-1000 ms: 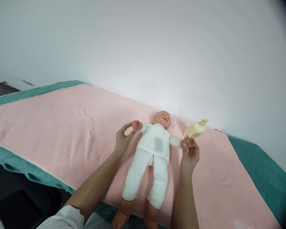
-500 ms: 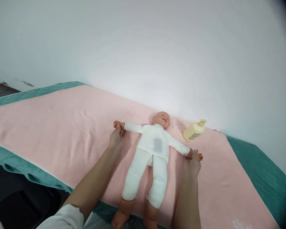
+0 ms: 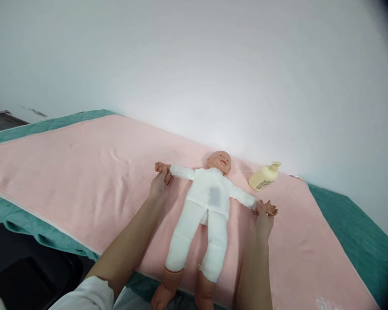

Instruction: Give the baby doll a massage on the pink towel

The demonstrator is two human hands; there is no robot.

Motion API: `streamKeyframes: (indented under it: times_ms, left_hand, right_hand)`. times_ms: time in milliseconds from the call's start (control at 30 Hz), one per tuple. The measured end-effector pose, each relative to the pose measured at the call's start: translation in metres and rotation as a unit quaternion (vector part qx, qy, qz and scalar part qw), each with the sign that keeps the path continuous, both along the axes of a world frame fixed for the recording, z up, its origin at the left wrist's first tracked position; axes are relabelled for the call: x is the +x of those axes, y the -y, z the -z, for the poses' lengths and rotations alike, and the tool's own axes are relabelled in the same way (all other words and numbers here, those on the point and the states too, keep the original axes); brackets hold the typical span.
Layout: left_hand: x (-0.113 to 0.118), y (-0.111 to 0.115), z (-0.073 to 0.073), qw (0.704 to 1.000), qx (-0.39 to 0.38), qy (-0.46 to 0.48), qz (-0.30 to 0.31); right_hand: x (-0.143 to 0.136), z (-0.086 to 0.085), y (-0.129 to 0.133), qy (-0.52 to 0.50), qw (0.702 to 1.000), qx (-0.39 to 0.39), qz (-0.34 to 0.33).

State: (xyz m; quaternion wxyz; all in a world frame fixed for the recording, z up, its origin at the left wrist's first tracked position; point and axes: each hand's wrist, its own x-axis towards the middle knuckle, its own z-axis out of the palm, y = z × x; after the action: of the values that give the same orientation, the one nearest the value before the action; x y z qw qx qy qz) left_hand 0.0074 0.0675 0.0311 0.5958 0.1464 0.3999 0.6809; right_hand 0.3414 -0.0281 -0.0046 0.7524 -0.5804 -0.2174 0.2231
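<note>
Holding the doll [image 3: 202, 191] by both wrists, keeping it face up on the pink blanket [image 3: 100, 150], with head lying toward the wall [image 3: 194, 64] and feet pointing toward the wearer. Pinching one wrist with the left hand [image 3: 159, 184], thumb and fingers nearly closed, some fingers hiding from view. Gripping the other wrist likewise with the right hand [image 3: 264, 221], thumb resting over it, leaving the doll's own fingers poking out beyond the hold.

Spreading the doll's arms wide to both sides now, no longer bending them in close to the body as a second ago. Differing only slightly from half a second ago, so apparently pausing near the end of the outward stretch. Suggesting, by judgement, a straightening of both arms reaching its full extent, with both holds looking secure and with trunk and legs staying where they were.

Seeing the yellow pump bottle [image 3: 263, 177] remaining in place near the doll's head and outstretched arm, touching neither; not making clear whether standing or leaning. Showing a green quilted cover [image 3: 349, 215] beneath the blanket, spreading out past its edges.
</note>
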Motion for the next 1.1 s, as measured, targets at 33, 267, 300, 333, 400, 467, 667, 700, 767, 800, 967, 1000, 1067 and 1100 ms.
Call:
streamKeyframes:
  times_ms: [33,267,300,333,400,467,667,700,767,800,967,1000,1067,1100]
  left_hand:
    - [0.000,0.001,0.000,1.000,0.020,-0.015,0.012]
    - [0.013,0.020,-0.019,0.970,0.163,-0.178,0.017]
    - [0.016,0.025,-0.022,0.963,0.182,-0.200,0.025]
    - [0.019,0.029,-0.024,0.953,0.200,-0.222,0.038]
    - [0.024,0.036,-0.026,0.930,0.229,-0.278,0.072]
    - [0.027,0.040,-0.024,0.899,0.250,-0.344,0.105]
    - [0.031,0.036,-0.009,0.761,0.400,-0.487,0.154]
    - [0.031,0.034,-0.008,0.738,0.417,-0.505,0.161]
    - [0.029,0.032,-0.008,0.702,0.439,-0.532,0.177]
    - [0.028,0.032,-0.008,0.687,0.448,-0.541,0.186]
    - [0.024,0.031,-0.012,0.634,0.462,-0.579,0.222]
    - [0.023,0.031,-0.012,0.628,0.460,-0.586,0.226]
    - [0.023,0.030,-0.012,0.617,0.457,-0.597,0.232]
    - [0.023,0.029,-0.011,0.611,0.456,-0.603,0.234]
  right_hand:
    - [-0.002,-0.004,0.000,0.000,1.000,0.023,0.002]
    - [-0.033,-0.035,0.000,0.107,0.981,0.153,-0.056]
    - [-0.037,-0.037,0.001,0.132,0.978,0.151,-0.063]
    - [-0.041,-0.038,0.001,0.160,0.973,0.149,-0.072]
    - [-0.048,-0.038,0.002,0.219,0.960,0.145,-0.099]
    - [-0.053,-0.035,0.002,0.264,0.945,0.140,-0.132]
    - [-0.060,-0.030,0.003,0.361,0.904,0.106,-0.206]
    - [-0.061,-0.030,0.003,0.382,0.893,0.103,-0.216]
    - [-0.062,-0.031,0.002,0.423,0.868,0.109,-0.237]
    - [-0.062,-0.031,0.002,0.443,0.854,0.116,-0.245]
    - [-0.063,-0.031,-0.001,0.516,0.808,0.129,-0.254]
    - [-0.063,-0.030,-0.001,0.523,0.804,0.127,-0.254]
    - [-0.063,-0.030,-0.001,0.534,0.796,0.125,-0.255]
    - [-0.063,-0.030,-0.001,0.540,0.792,0.125,-0.256]
